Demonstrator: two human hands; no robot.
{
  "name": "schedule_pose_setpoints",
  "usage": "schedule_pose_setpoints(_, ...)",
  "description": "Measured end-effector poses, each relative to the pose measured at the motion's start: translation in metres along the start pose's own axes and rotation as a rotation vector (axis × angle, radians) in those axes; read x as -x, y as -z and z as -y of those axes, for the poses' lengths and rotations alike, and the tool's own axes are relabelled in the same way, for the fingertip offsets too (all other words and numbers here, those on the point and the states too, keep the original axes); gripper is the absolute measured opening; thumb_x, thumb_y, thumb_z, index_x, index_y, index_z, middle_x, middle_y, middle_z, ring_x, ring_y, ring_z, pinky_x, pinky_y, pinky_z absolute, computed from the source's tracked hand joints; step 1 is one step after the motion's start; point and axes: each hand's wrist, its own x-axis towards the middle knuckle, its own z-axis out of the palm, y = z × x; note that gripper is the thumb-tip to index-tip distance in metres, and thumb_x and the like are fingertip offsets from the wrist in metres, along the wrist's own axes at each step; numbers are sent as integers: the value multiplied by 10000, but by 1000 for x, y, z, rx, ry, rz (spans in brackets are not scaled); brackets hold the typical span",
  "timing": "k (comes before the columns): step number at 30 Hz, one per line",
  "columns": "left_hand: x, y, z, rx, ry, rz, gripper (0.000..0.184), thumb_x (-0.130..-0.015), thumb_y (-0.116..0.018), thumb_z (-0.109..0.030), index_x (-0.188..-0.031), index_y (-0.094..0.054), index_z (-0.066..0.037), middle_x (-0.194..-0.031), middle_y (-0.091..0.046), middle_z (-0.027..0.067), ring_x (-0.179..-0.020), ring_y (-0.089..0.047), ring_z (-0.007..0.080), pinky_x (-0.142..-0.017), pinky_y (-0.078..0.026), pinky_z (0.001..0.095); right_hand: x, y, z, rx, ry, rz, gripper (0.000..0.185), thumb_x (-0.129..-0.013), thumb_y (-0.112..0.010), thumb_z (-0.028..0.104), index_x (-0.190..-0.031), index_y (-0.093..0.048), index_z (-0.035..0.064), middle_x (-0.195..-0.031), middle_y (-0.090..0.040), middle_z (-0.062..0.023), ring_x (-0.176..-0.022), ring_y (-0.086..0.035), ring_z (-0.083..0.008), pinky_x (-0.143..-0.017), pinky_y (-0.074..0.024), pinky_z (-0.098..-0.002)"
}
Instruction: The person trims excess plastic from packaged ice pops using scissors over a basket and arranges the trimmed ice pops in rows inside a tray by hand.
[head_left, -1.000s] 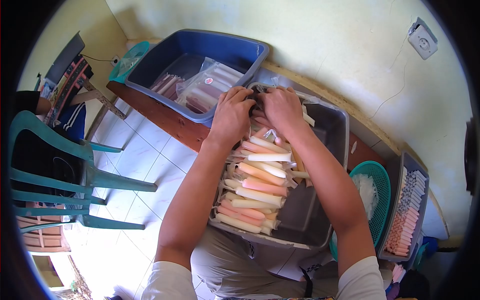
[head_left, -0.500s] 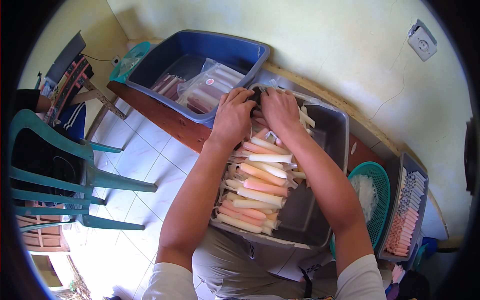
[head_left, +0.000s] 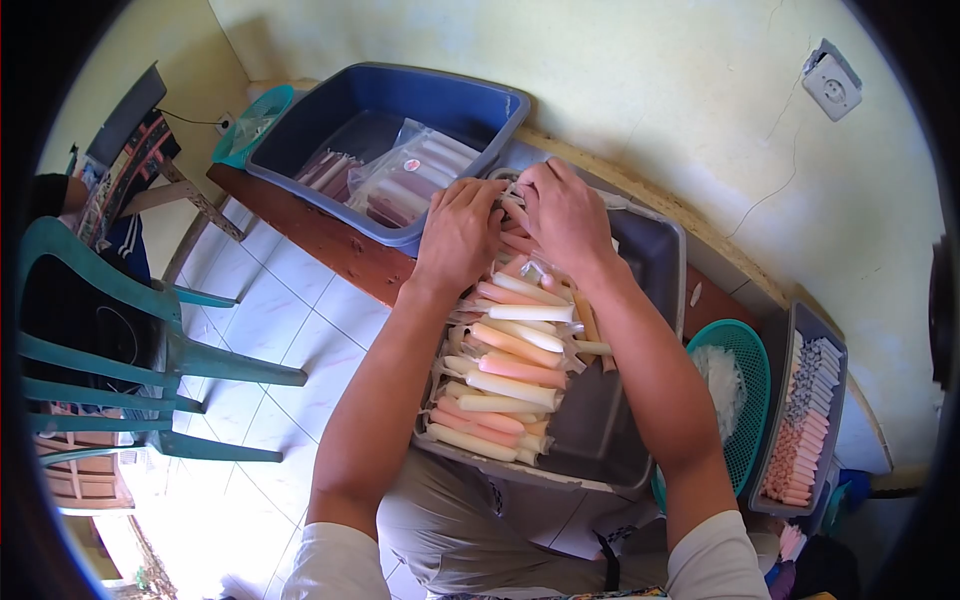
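Observation:
A dark grey tub (head_left: 610, 440) stands before me, with a row of pale yellow, orange and pink filled plastic tubes (head_left: 515, 367) along its left side. Over its far end, my left hand (head_left: 458, 235) has its fingers bent around something I cannot make out. Beside it my right hand (head_left: 562, 215) is closed in a pinch at the end of a pinkish tube, which runs between the two hands. The fingertips of both hands are partly hidden.
A blue tub (head_left: 375, 95) with bagged purplish tubes stands at the upper left on a brown bench (head_left: 310, 240). On the right are a green basket (head_left: 755, 400) with clear plastic and a grey bin (head_left: 840, 385) of tubes. A green chair (head_left: 180, 350) stands left.
My right hand has risen slightly and turned, its fingers now pinched together higher up. More of the pinkish tube shows between my hands. The whole view has shifted a little.

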Motion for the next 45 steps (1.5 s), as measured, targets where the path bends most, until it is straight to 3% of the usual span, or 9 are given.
schedule_pose_setpoints(6, -5, 5, -6, 151, 39, -122, 317, -947, -732, -49, -1262, -707, -24, -1159, -764, 194, -1083, -719, 392, -967, -543, 474, -4, 17, -1, -259, 120, -173, 90, -985, -699, 97, -998, -660, 18, -952, -678, -167, -821, -705, -393, -734, -575, -498)
schedule_pose_setpoints(15, -12, 13, -28, 556, 300, -89, 256, -966, -775, -75, -1205, -740, 8, -1033, -798, 180, -908, -784, 269, -838, -601, 366, -8, 33, 4, -639, 34, -216, 82, -1041, -671, 54, -1032, -646, -24, -993, -679, -147, -849, -791, -250, -720, -610, -357)
schedule_pose_setpoints(17, -11, 9, -25, 587, 292, -49, 309, -987, -774, -105, -1281, -738, -16, -1089, -812, 106, -940, -764, 181, -868, -598, 343, -8, 37, 4, -636, 35, -223, 85, -1052, -659, 52, -1038, -642, -30, -1010, -679, -144, -867, -801, -246, -727, -618, -344)
schedule_pose_setpoints(24, -12, 23, -42, 599, 304, -45, 294, -982, -781, -93, -1262, -744, -10, -1084, -807, 104, -919, -744, 169, -852, -594, 341, -3, 60, 15, -751, 14, -235, 85, -1065, -643, 39, -1067, -639, -47, -1043, -676, -138, -896, -810, -245, -737, -636, -327)
schedule_pose_setpoints(27, -11, 29, -56, 640, 248, -83, 259, -940, -804, -56, -1186, -746, 4, -1003, -791, 156, -861, -759, 244, -807, -589, 342, 9, 84, 17, -761, -7, -221, 85, -1067, -636, 33, -1076, -640, -51, -1052, -675, -137, -910, -806, -238, -742, -639, -324)
schedule_pose_setpoints(32, -6, 34, -84, 657, 27, -94, 257, -938, -803, -47, -1187, -747, -22, -1019, -774, 137, -866, -739, 261, -813, -579, 364, 44, 139, 21, -659, -29, -228, 74, -1058, -649, 27, -1068, -637, -45, -1034, -673, -127, -896, -781, -211, -741, -629, -329)
schedule_pose_setpoints(34, -4, 42, -100, 619, -36, -63, 266, -944, -791, -24, -1205, -745, -12, -1039, -773, 136, -899, -747, 244, -838, -587, 356, 60, 163, 22, -432, 45, -225, 54, -1047, -660, 19, -1047, -638, -31, -985, -666, -120, -843, -743, -195, -730, -618, -336)
schedule_pose_setpoints(39, 3, 45, -141, 548, -171, 42, 296, -935, -778, 6, -1228, -743, -23, -1055, -764, 145, -939, -760, 262, -851, -592, 365, 106, 213, 18, -113, 64, -227, 68, -983, -722, 43, -1015, -663, 36, -927, -636, -126, -781, -678, -311, -682, -541, -401)
schedule_pose_setpoints(45, 24, 26, -190, 508, -290, 124, 345, -914, -767, 18, -1252, -737, -42, -1103, -758, 144, -973, -739, 336, -855, -579, 413, 175, 253, 1, 1, 68, -200, 67, -979, -727, 74, -1001, -664, 68, -924, -631, -93, -758, -678, -317, -659, -551, -416)
